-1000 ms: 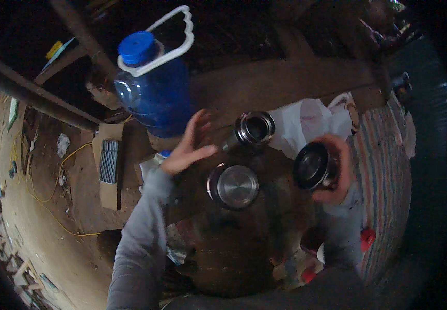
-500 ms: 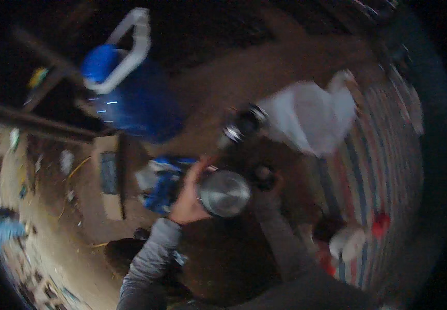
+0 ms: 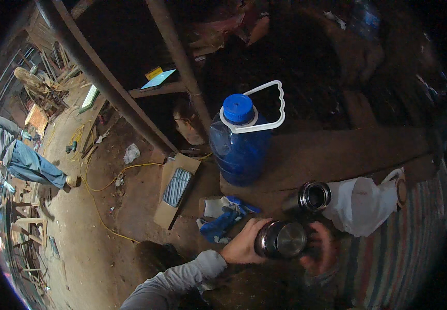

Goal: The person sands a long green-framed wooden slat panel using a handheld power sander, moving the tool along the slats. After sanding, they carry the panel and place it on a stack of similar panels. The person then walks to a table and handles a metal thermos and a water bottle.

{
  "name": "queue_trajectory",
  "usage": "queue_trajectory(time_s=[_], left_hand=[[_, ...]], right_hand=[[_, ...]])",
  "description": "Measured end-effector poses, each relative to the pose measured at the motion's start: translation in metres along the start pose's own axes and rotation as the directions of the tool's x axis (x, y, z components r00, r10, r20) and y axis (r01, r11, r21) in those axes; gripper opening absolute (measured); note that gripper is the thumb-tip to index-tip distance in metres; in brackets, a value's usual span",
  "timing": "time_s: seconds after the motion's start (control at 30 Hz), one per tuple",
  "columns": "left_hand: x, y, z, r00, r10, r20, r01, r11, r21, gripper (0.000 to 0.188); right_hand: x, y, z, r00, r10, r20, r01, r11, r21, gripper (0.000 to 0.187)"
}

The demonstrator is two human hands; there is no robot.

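In my left hand (image 3: 246, 244) is a round steel flask lid (image 3: 291, 239), its brushed flat face turned up and fingers closed round its left side. My right hand (image 3: 320, 249) is close against the lid's right side; its fingers are smeared by motion, and whatever they may hold cannot be made out. Just beyond stands an open steel flask (image 3: 314, 197), its dark mouth facing up. Blue-and-white work gloves (image 3: 222, 222) lie crumpled to the left of it.
A big blue water jug (image 3: 239, 150) with a white handle stands ahead. A white plastic bag (image 3: 360, 206) rests on the striped mat (image 3: 388, 258). Left are a cardboard piece (image 3: 168, 216), a yellow cord (image 3: 111, 227) and slanting poles (image 3: 111, 77). A person (image 3: 25, 155) is far left.
My view has swung left, so jug, flask and hands appear farther right. The lid stays in my left hand. My right hand, earlier apart with a dark round piece, is now against the lid.
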State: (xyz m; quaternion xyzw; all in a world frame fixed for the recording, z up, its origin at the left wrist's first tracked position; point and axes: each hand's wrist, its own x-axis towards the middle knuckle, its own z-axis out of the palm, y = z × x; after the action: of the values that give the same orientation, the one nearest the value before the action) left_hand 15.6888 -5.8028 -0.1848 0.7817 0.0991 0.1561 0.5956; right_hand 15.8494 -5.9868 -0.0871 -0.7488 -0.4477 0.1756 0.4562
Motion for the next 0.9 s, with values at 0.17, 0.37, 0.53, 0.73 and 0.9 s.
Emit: queue_trajectory(time_s=[0.17,0.37,0.53,0.73,0.9], left_hand=[[-0.014,0.011,-0.009,0.996,0.078,-0.051,-0.070,0.988,0.138,0.108],[-0.018,0.011,-0.024,0.990,0.139,-0.014,-0.131,0.960,0.248,0.116],[-0.010,0.020,-0.031,1.000,0.025,-0.004,-0.024,0.973,0.229,0.111],[0.002,-0.010,-0.022,0.984,-0.060,-0.167,0.067,0.997,0.037,0.111],[0.038,-0.021,-0.007,0.981,-0.110,-0.161,0.107,0.994,-0.028,0.118]], right_hand=[[0.054,-0.078,-0.003,0.858,-0.021,0.514,0.326,0.794,-0.513,0.082],[0.069,-0.081,0.000,0.575,-0.408,0.710,0.793,0.492,-0.359,0.081],[0.070,-0.071,0.007,0.688,-0.334,0.645,0.691,0.575,-0.439,0.073],[0.077,-0.041,-0.047,0.822,-0.335,0.460,0.476,0.848,-0.234,0.081],[0.041,0.045,-0.051,0.871,-0.042,0.490,0.023,0.999,0.044,0.100]])
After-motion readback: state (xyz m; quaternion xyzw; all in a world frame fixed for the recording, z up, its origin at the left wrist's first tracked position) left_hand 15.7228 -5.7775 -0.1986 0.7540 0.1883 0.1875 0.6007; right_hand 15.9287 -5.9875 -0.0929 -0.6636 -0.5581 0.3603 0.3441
